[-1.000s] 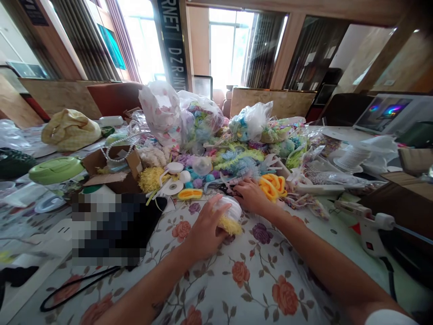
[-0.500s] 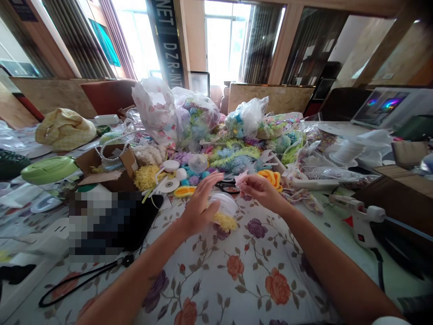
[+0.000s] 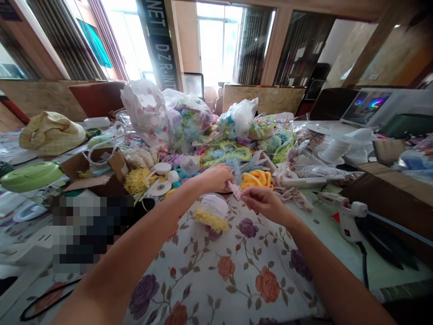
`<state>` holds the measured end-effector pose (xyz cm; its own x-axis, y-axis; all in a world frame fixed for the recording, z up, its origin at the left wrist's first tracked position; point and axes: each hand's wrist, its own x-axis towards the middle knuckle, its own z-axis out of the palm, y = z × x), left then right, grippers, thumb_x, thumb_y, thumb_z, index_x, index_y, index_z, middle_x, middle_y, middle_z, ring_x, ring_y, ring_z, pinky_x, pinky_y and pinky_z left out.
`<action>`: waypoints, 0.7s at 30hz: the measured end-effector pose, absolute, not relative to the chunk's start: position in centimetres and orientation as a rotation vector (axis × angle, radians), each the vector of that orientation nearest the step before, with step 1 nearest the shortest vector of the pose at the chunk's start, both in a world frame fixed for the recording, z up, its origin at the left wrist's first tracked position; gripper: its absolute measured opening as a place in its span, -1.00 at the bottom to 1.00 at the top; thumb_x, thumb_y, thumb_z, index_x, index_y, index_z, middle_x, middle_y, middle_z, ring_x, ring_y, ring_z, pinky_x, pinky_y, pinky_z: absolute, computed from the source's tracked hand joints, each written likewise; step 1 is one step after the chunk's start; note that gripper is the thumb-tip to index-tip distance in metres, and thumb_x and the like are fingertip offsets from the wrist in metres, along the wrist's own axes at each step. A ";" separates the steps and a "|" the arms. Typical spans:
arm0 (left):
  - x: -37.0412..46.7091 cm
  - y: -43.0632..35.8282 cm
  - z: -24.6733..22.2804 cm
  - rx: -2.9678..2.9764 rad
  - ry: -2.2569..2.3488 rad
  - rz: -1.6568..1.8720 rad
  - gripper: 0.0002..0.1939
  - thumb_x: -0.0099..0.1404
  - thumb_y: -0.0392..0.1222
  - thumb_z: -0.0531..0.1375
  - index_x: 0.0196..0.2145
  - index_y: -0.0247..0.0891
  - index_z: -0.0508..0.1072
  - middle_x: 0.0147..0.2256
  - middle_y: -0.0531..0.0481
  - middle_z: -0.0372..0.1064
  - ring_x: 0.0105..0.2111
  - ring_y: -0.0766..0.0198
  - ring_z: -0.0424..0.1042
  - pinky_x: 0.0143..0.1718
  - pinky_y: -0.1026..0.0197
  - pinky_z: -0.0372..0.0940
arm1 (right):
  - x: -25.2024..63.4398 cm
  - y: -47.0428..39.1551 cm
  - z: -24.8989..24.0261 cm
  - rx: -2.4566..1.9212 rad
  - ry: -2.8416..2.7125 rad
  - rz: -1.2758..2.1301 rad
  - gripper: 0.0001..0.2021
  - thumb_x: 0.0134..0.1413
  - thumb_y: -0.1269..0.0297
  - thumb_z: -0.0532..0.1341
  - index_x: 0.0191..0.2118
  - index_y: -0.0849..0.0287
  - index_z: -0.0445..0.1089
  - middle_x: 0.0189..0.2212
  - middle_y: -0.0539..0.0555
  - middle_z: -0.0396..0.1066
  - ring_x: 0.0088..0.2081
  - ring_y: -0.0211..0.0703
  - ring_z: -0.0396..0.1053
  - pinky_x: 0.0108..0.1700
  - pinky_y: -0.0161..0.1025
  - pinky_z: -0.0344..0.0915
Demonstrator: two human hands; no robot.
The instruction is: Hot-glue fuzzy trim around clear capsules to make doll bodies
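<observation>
Between my hands is a small, crumpled pale pink piece (image 3: 234, 189), perhaps fabric or ribbon; its exact kind is unclear. My left hand (image 3: 218, 177) is closed on its upper left end, the fingertips turned down. With thumb and fingers my right hand (image 3: 262, 202) pinches the lower right end. Just below them on the flowered cloth (image 3: 216, 266) lies a clear plastic round thing (image 3: 213, 205) with yellow fluffy trim (image 3: 209, 221) along its lower edge. Behind my right hand sits a bundle of orange-yellow fuzzy cord (image 3: 257, 179).
A glue gun (image 3: 350, 221) with a cable stands at the right, near a cardboard box (image 3: 389, 203). Bags of colourful trims (image 3: 192, 113) are heaped along the back. To the left are ribbon spools (image 3: 159, 188), an open carton (image 3: 96, 174) and a green-lidded container (image 3: 32, 176).
My left hand has moved right and forward from above the clear plastic thing and closed on the pink piece. My right hand still pinches it. The view has shifted slightly right.
</observation>
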<state>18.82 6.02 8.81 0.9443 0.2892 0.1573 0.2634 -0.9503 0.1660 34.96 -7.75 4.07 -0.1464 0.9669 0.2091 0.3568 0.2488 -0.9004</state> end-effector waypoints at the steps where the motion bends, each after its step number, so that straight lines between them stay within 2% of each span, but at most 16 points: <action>1: 18.4 6.4 8.5 2.949 0.447 0.314 -0.84 0.09 -0.40 0.07 -0.56 -0.26 0.39 -0.44 -0.09 0.31 -0.32 0.13 0.31 -0.25 0.17 0.19 | 34.8 -7.6 3.8 -1.246 -1.680 0.893 -0.72 0.21 0.06 0.15 -0.36 0.18 0.38 -0.58 -0.04 0.20 -0.57 -0.33 0.13 -0.57 -0.36 0.08; 5: 16.6 7.3 7.0 2.889 0.514 0.489 -0.75 0.21 -0.38 -0.03 -0.51 -0.25 0.38 -0.43 -0.10 0.27 -0.32 0.14 0.27 -0.26 0.17 0.19 | 34.1 -6.5 2.6 -1.261 -1.642 0.862 -0.72 0.20 0.05 0.15 -0.30 0.17 0.41 -0.61 -0.06 0.21 -0.60 -0.33 0.08 -0.59 -0.35 0.02; 10: 15.2 8.2 5.8 2.711 0.600 0.724 -0.76 0.28 -0.28 -0.02 -0.49 -0.25 0.34 -0.45 -0.06 0.24 -0.35 0.18 0.25 -0.27 0.17 0.20 | 33.2 -5.3 1.8 -1.268 -1.511 0.881 -0.71 0.17 0.00 0.16 -0.31 0.15 0.37 -0.62 -0.08 0.23 -0.62 -0.32 0.15 -0.58 -0.35 0.09; 16: 14.4 8.1 5.6 2.386 0.733 0.976 -0.76 0.32 -0.11 0.02 -0.30 -0.30 0.39 -0.16 -0.16 0.30 -0.14 0.15 0.33 -0.15 0.17 0.28 | 32.3 -4.9 2.7 -1.102 -1.476 1.114 -0.75 0.14 0.01 0.21 -0.28 0.11 0.36 -0.44 0.02 0.45 -0.46 -0.20 0.40 -0.39 -0.27 0.33; 21: 13.9 6.3 5.3 2.193 0.785 0.894 -0.65 0.36 0.04 0.02 -0.17 -0.28 0.40 -0.32 -0.07 0.42 -0.28 0.19 0.44 -0.22 0.17 0.35 | 32.4 -5.0 3.4 -1.060 -1.388 1.261 -0.72 0.09 -0.01 0.24 -0.22 0.07 0.40 -0.35 0.04 0.50 -0.41 -0.13 0.45 -0.38 -0.24 0.35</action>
<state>13.92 6.32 5.33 0.5911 0.7129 0.3772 0.2813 -0.6205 0.7320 32.45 -5.03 3.40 -0.1751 0.9803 0.0912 0.0027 0.0931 -0.9957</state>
